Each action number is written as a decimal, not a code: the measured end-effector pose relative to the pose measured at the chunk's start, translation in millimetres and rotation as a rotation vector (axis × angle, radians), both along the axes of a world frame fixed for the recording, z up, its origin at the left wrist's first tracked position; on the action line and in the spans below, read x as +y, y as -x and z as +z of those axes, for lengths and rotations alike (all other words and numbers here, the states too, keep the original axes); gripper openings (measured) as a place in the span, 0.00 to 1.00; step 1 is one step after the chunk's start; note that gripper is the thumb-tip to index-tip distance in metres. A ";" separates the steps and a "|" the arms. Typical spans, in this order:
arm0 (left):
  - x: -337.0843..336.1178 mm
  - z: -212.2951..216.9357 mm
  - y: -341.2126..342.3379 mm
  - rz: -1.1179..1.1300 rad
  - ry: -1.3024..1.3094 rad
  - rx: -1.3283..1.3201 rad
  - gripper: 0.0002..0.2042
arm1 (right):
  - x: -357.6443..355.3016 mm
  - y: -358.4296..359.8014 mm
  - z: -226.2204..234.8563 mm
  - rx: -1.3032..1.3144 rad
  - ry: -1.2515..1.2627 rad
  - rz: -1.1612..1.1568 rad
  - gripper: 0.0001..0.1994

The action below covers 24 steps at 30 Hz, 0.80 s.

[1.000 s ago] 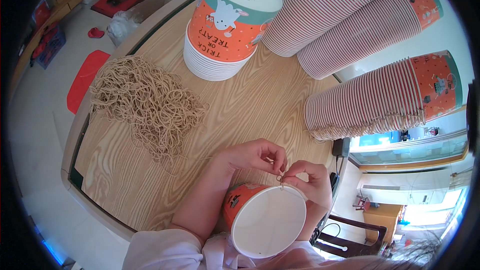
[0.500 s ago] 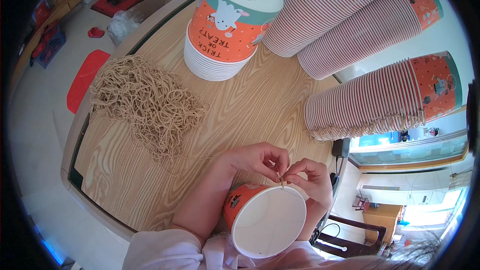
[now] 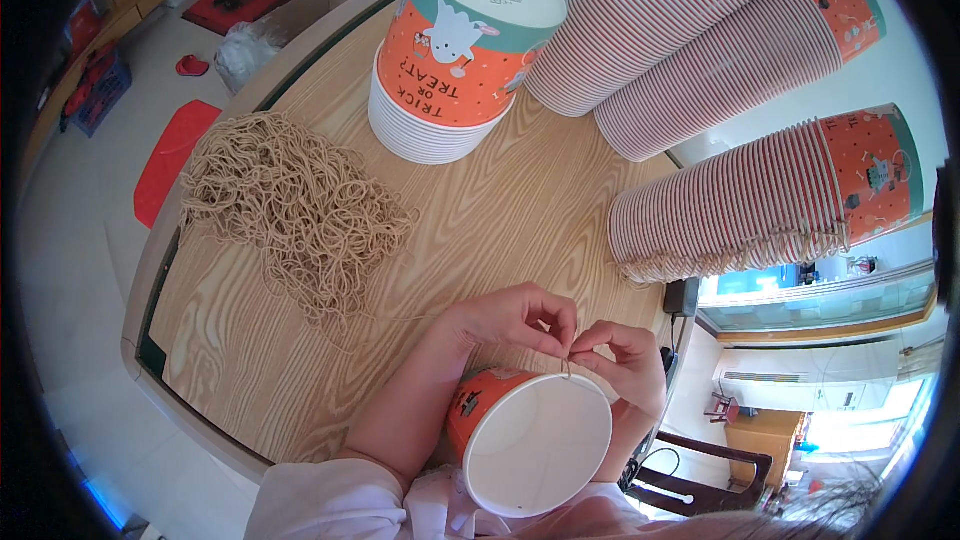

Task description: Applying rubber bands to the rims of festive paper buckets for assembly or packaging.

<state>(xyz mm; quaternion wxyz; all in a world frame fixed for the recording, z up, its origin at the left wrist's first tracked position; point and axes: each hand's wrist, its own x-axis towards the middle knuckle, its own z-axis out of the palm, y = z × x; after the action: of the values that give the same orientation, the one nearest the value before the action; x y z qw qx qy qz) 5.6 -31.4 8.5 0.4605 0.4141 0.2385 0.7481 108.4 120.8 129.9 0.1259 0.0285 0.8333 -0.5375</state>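
Note:
Above the rim of an orange paper bucket (image 3: 490,402) with a white inside, my left hand (image 3: 528,320) and my right hand (image 3: 626,358) meet, thumbs and fingertips pinched together. Both are closed on a short beige string (image 3: 568,370) that runs down to the bucket's rim. Fingertips hide its ends. The bucket lies tilted against my body between my forearms, its mouth facing up and towards me. On the table to the left is a tangled heap of beige string (image 3: 300,200).
An upside-down stack of orange and green buckets (image 3: 450,70) stands at the back of the wooden table (image 3: 480,230). Tall nested stacks (image 3: 670,20) rise at the right back. The nearest right stack (image 3: 735,200) has string loops along its lower side. A dark chair (image 3: 715,470) stands beyond the table's right edge.
My fingertips have shifted slightly, rising a little from the rim, and more of the string shows below them. The bucket stays in place.

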 end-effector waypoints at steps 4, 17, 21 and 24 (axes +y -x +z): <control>-0.7 3.3 -0.5 0.008 0.075 -0.066 0.04 | 1.0 -1.4 -1.5 0.024 -0.049 -0.005 0.04; 3.6 -2.6 0.7 0.017 0.133 0.033 0.03 | -6.5 -5.2 5.2 0.171 -0.268 -0.027 0.07; 3.6 0.7 -0.2 0.039 0.127 -0.031 0.04 | -6.1 -5.2 7.0 0.188 -0.295 -0.021 0.07; 2.9 2.8 -0.1 0.042 0.121 -0.050 0.05 | -6.6 -6.1 6.5 0.187 -0.293 -0.046 0.07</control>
<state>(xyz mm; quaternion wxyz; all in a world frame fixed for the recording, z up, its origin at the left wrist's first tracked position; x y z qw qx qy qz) 5.7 -28.4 11.3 0.4745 0.3616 0.2805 0.7520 114.6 114.2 136.4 0.0299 0.0155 0.9098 -0.4136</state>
